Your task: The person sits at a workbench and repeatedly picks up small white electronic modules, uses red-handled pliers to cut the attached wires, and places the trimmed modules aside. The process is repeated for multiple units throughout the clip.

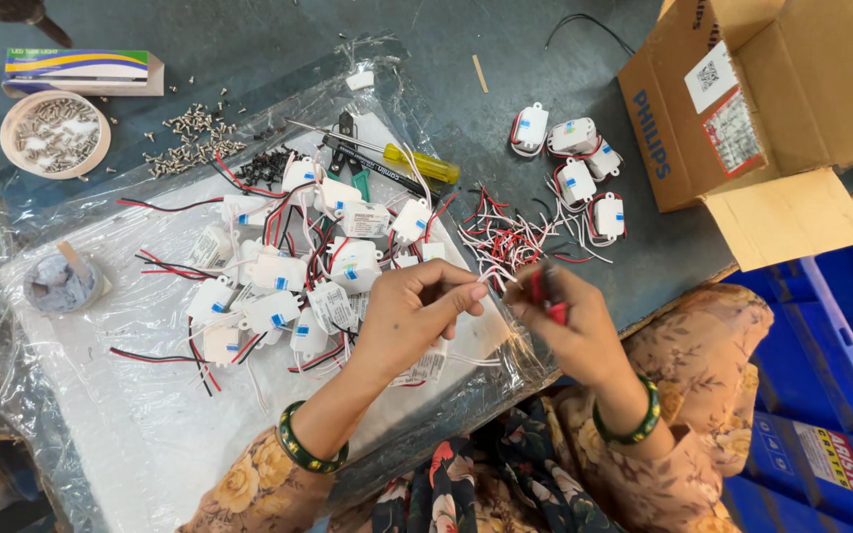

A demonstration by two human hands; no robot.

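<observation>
Cardboard carton (742,89), brown and open-flapped, sits at the bench's (249,39) far right edge with a white square sticker and a red-edged label on its side; a slim blue-yellow-green box (81,69) lies far left, above a bowl of screws (54,135). Small white driver modules (278,276) crowd the plastic-wrapped foam slab (130,415), each with a small blue sticker. Left hand (412,316) pinches a white wire (491,278); right hand (570,326) closes its grip round a red tool (548,296). Risk, I'd say: nicked strands, or an elbow dragging tangled leads (510,242) off the edge.
</observation>
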